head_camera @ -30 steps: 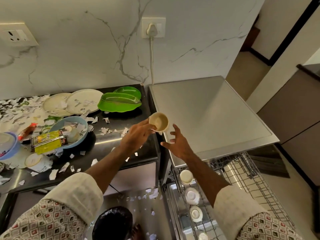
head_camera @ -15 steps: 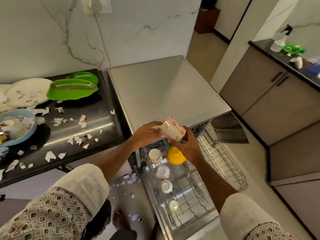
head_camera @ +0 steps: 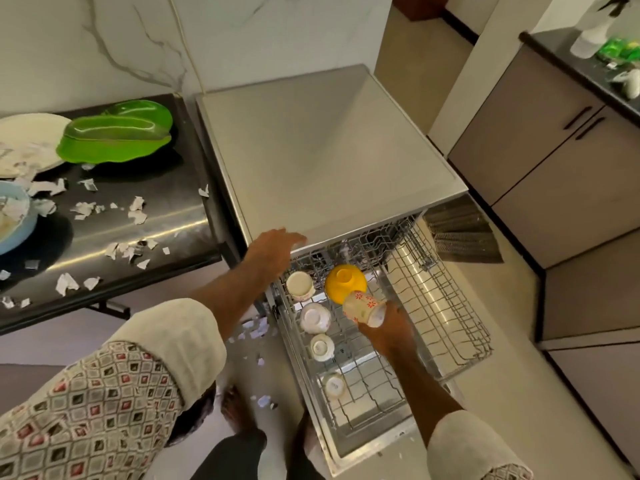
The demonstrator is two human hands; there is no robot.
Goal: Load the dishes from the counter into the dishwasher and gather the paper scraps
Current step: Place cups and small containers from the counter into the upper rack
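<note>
While the right hand [head_camera: 388,330] grips a white flower-patterned ceramic cup [head_camera: 363,308] tilted over the pulled-out wire dishwasher rack [head_camera: 450,306], beside an inverted yellow bowl [head_camera: 344,282], the left hand [head_camera: 273,249] lies straight-fingered at the grey dishwasher top [head_camera: 322,150]; white paper scraps [head_camera: 135,211] litter the dark steel counter [head_camera: 166,188].

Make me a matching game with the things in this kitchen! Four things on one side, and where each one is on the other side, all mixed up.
Things:
1. yellow bowl
2. green dish
3. flowered cup
4. left hand

Places:
a. gripped by the right hand
b. upside down in the dishwasher rack
c. on the dark counter
d. at the front edge of the dishwasher top

Pairs: 1-b, 2-c, 3-a, 4-d
</note>
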